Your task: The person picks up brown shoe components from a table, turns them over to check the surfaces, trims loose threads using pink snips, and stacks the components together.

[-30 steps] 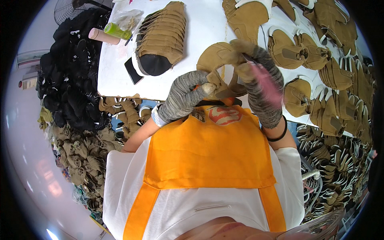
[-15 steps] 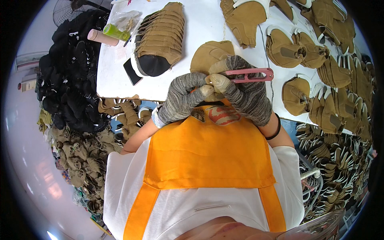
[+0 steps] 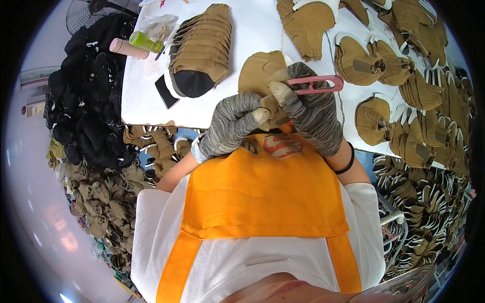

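Both of my hands wear grey knitted work gloves with pale fingertips. My left hand (image 3: 231,123) is closed on the near edge of a tan shoe upper (image 3: 258,71), thumb against fingers. The upper's rounded part rests at the table's front edge, beyond my hands. My right hand (image 3: 314,113) is closed around pink-handled thread snips (image 3: 338,83), whose handle end points right. Its thumb and fingertip are pinched at the upper's right side. The blades are hidden by the glove, and any thread there is too small to see.
On the white table (image 3: 202,111) stands a row of stacked tan uppers (image 3: 202,48), beside a dark phone (image 3: 166,92), a pink bottle (image 3: 129,48) and a green container (image 3: 145,41). More tan uppers (image 3: 358,63) cover the right. Black uppers (image 3: 86,91) are heaped left.
My right hand has moved slightly up and away from my left hand, carrying the snips with it. The left hand stays nearly in place on the shoe upper.
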Demonstrator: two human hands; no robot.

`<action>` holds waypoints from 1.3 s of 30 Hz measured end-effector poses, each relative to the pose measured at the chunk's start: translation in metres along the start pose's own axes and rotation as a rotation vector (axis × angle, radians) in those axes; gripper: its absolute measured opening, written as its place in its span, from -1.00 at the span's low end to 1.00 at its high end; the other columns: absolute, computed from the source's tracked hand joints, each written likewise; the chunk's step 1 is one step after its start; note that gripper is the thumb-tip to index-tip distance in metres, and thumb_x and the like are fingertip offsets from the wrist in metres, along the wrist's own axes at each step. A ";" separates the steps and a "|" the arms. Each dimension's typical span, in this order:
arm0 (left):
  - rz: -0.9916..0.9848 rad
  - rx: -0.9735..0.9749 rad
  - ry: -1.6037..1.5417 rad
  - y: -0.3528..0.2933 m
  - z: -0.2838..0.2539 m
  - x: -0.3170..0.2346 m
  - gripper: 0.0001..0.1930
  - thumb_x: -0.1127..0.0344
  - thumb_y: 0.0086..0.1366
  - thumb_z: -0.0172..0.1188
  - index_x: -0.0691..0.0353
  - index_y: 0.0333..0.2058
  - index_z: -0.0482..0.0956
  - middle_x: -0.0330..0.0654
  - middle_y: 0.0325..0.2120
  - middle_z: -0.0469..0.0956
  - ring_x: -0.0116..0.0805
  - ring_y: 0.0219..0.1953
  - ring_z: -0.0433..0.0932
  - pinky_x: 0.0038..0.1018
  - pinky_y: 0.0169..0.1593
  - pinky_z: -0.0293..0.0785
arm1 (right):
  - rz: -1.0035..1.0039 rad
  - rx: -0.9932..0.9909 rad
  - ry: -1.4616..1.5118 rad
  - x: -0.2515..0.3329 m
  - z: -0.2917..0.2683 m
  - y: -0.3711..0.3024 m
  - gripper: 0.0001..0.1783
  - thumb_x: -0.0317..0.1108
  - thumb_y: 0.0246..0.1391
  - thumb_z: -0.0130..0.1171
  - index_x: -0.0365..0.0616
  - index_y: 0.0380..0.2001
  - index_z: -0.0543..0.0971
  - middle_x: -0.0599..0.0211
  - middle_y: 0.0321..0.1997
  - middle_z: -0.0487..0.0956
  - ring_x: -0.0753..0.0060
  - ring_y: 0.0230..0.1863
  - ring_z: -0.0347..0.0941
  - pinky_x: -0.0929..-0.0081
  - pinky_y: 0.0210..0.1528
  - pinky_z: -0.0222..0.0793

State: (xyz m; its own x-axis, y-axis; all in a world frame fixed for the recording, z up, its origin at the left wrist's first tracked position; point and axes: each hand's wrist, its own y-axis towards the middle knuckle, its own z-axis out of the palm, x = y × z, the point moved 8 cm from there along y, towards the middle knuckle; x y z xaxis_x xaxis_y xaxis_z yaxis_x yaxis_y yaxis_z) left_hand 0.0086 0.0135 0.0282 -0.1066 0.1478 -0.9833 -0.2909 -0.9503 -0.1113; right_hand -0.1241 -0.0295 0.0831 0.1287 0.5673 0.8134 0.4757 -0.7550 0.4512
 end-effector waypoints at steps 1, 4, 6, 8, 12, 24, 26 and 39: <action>0.007 0.006 -0.008 0.001 0.000 0.000 -0.77 0.29 0.28 0.19 0.37 -0.22 0.57 -0.21 -0.36 0.57 -0.52 -0.30 0.50 -0.55 -0.18 0.46 | -0.162 -0.024 -0.098 0.009 -0.001 -0.001 -0.81 -0.43 0.08 0.16 -0.13 -0.19 0.55 0.26 -0.25 0.50 0.32 -0.24 0.46 0.48 -0.24 0.38; 0.020 0.018 -0.023 0.003 0.001 -0.001 -0.77 0.29 0.29 0.18 0.36 -0.22 0.57 -0.22 -0.36 0.57 -0.52 -0.29 0.50 -0.55 -0.18 0.45 | 0.138 0.061 0.197 -0.001 0.007 0.001 -0.77 -0.45 0.10 0.13 -0.01 -0.14 0.56 0.26 -0.24 0.49 0.28 -0.25 0.45 0.47 -0.26 0.38; 0.020 0.016 -0.023 0.002 0.002 -0.002 -0.77 0.28 0.29 0.17 0.35 -0.22 0.57 -0.23 -0.35 0.57 -0.53 -0.30 0.49 -0.56 -0.18 0.45 | -0.107 0.047 -0.113 0.011 0.005 0.001 -0.73 -0.46 0.10 0.12 0.05 -0.12 0.56 0.26 -0.25 0.47 0.23 -0.26 0.44 0.43 -0.25 0.38; 0.030 0.007 0.022 0.002 0.001 0.000 -0.76 0.27 0.30 0.16 0.35 -0.21 0.57 -0.21 -0.34 0.57 -0.53 -0.29 0.49 -0.56 -0.16 0.45 | -0.296 0.000 -0.411 0.012 0.004 -0.003 -0.73 -0.46 0.08 0.12 0.06 -0.12 0.56 0.27 -0.26 0.47 0.22 -0.25 0.45 0.41 -0.24 0.39; 0.056 0.041 0.090 0.003 0.003 -0.008 -0.74 0.25 0.32 0.14 0.35 -0.19 0.56 -0.21 -0.33 0.57 -0.52 -0.27 0.48 -0.55 -0.14 0.44 | -0.335 0.025 -0.274 0.020 0.007 0.000 -0.65 -0.47 0.02 0.14 0.09 -0.09 0.55 0.25 -0.24 0.47 0.19 -0.21 0.45 0.33 -0.20 0.40; 0.061 0.013 -0.001 -0.001 0.003 -0.011 -0.75 0.25 0.31 0.15 0.34 -0.19 0.56 -0.22 -0.33 0.57 -0.52 -0.26 0.49 -0.55 -0.13 0.44 | -0.390 0.079 -0.385 0.012 0.009 -0.003 -0.63 -0.36 -0.07 0.19 0.03 -0.10 0.55 0.14 -0.08 0.49 0.08 -0.11 0.47 0.19 -0.16 0.42; 0.079 0.003 0.056 -0.001 0.001 -0.012 -0.76 0.26 0.31 0.15 0.34 -0.20 0.56 -0.22 -0.34 0.57 -0.52 -0.26 0.50 -0.55 -0.14 0.45 | -0.360 0.031 -0.415 0.008 0.007 -0.003 -0.55 -0.50 -0.05 0.18 0.07 -0.02 0.50 0.23 -0.23 0.46 0.18 -0.23 0.44 0.32 -0.27 0.41; 0.106 0.013 0.066 0.000 0.001 -0.013 -0.74 0.23 0.32 0.12 0.34 -0.22 0.57 -0.22 -0.34 0.55 -0.50 -0.28 0.48 -0.55 -0.17 0.42 | -0.369 0.041 -0.261 0.020 0.005 0.001 -0.49 -0.48 -0.06 0.20 0.16 0.03 0.49 0.20 -0.13 0.48 0.14 -0.18 0.46 0.25 -0.22 0.44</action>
State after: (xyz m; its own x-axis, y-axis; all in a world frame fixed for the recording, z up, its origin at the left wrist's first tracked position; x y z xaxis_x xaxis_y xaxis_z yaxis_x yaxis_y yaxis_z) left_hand 0.0092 0.0118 0.0408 -0.0749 0.0285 -0.9968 -0.2938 -0.9558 -0.0052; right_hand -0.1172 -0.0172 0.0981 0.1565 0.8639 0.4788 0.5641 -0.4761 0.6746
